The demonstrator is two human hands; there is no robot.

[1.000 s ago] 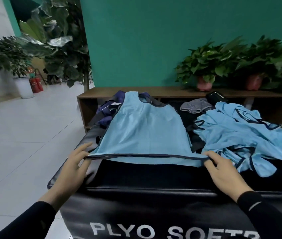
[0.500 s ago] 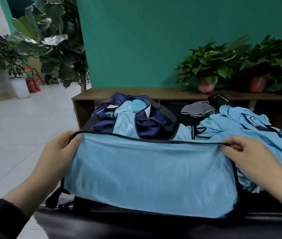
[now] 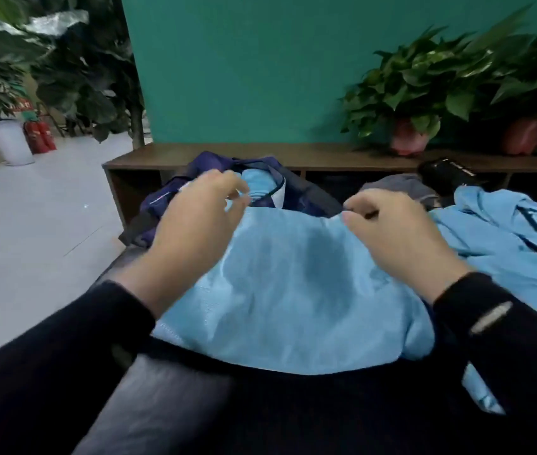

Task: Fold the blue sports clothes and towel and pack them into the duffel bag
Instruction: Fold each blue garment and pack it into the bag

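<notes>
on black surface | both hands (image 3: 195,231) on blue shirt (image 3: 293,290) | no legible writing

I'm seeing my left hand (image 3: 195,224) and right hand (image 3: 398,238) hovering mid-frame, fingers curling over a folded blue shirt (image 3: 293,290), duffel bag (image 3: 214,178) lying behind.

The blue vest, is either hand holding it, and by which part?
The right hand pinches the blue vest at its far edge; the left hand hovers loosely, holding nothing.
</notes>
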